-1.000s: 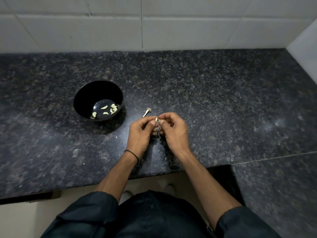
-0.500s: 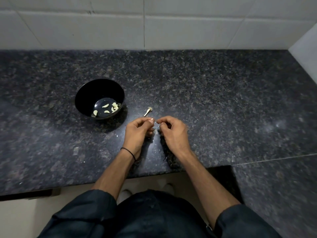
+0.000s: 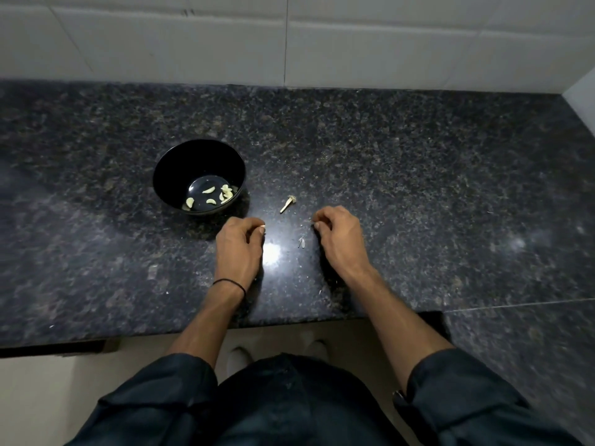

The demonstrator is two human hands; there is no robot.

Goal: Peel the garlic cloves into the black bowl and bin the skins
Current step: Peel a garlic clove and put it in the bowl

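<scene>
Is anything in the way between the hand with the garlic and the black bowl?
Nothing visible. Only bare counter lies between the left hand, pinching a pale clove, and the black bowl. The garlic stem lies off to its right.

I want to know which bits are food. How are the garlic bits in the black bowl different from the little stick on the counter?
The peeled cloves lie inside the black bowl; the stalk lies outside on the counter. The cloves are several, plump and curved; the stalk is one thin stick with a flared end. Both are pale.
</scene>
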